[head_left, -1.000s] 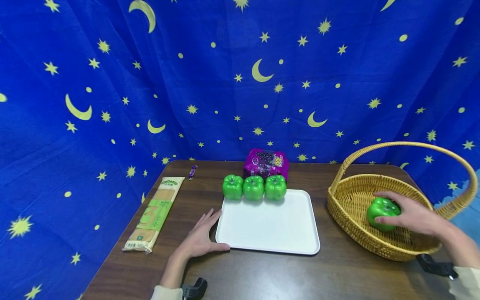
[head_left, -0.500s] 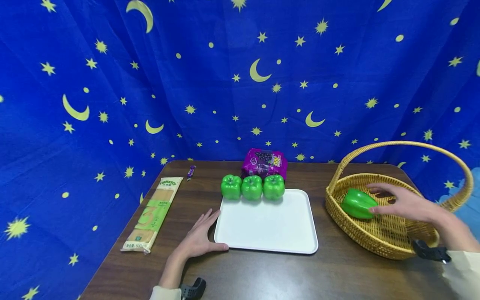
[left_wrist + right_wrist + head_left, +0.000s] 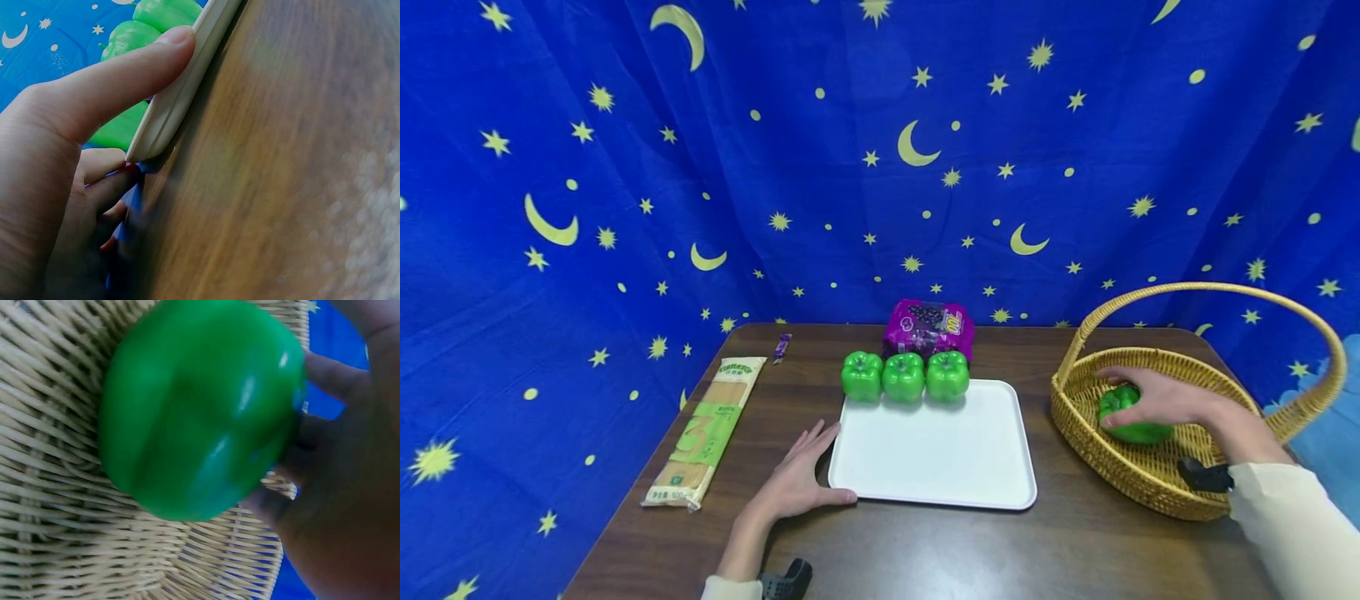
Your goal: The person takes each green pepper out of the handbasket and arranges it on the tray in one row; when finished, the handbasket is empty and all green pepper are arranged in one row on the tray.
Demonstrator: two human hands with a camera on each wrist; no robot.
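Note:
In the head view, my left hand (image 3: 799, 478) rests at the near left corner of a white tray (image 3: 934, 454). Its thumb lies along the near edge, its straight fingers at the left edge. Inside the wicker basket (image 3: 1101, 462) on the right, my right hand (image 3: 1168, 400) grips a green bell pepper (image 3: 1144, 433) lying on its side. In the right wrist view the pepper (image 3: 200, 419) fills the middle, with the fingers partly hidden behind it. Three more green bell peppers (image 3: 903, 377) stand in a row along the tray's far edge.
Behind the peppers sits a purple packet (image 3: 928, 327) with grape pictures. A long noodle packet (image 3: 706, 433) lies on the left of the wooden table (image 3: 925, 554), near a small purple wrapped candy (image 3: 782, 347). The basket's tall handle (image 3: 1210, 287) arches over it.
The right hand has moved left over the pepper in the basket and closed round it. That pepper shifted left, then turned so its stem end faces left. The left hand stayed put.

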